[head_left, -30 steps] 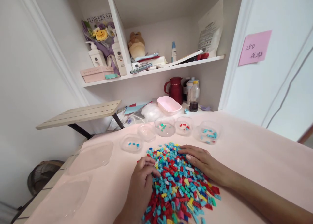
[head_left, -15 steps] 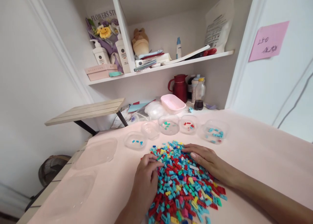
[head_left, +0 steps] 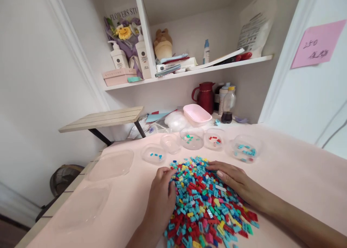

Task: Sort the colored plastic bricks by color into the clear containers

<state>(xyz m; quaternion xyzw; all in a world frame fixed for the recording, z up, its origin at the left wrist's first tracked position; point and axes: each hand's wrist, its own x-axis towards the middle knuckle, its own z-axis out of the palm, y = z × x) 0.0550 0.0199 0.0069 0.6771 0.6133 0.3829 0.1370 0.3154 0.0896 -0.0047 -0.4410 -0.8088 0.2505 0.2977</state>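
A heap of small building bricks (head_left: 200, 201) in blue, red, yellow, green and pink lies on the pink table cover. At the heap's left edge is my left hand (head_left: 162, 194), fingers bent and thumb apart from the index finger, with no brick visible in it. My right hand (head_left: 235, 179) rests along the upper right side of the heap, its fingers stretched out over the bricks. A long white piece (head_left: 220, 188) lies just below its thumb. Bricks under both hands are hidden.
Behind the heap stand clear bowls: one with blue bricks (head_left: 146, 157), one with green (head_left: 200, 143), one mostly red (head_left: 222, 143), and one mostly light blue (head_left: 258, 150). Clear trays (head_left: 127, 165) lie left. A pink basket (head_left: 197, 114), red jug (head_left: 206, 98) and bottle (head_left: 229, 103) stand farther back.
The view has turned slightly, so the scene sits farther right. My left hand has drawn back a little leftward from the heap. My right hand stays in about the same place on the bricks.
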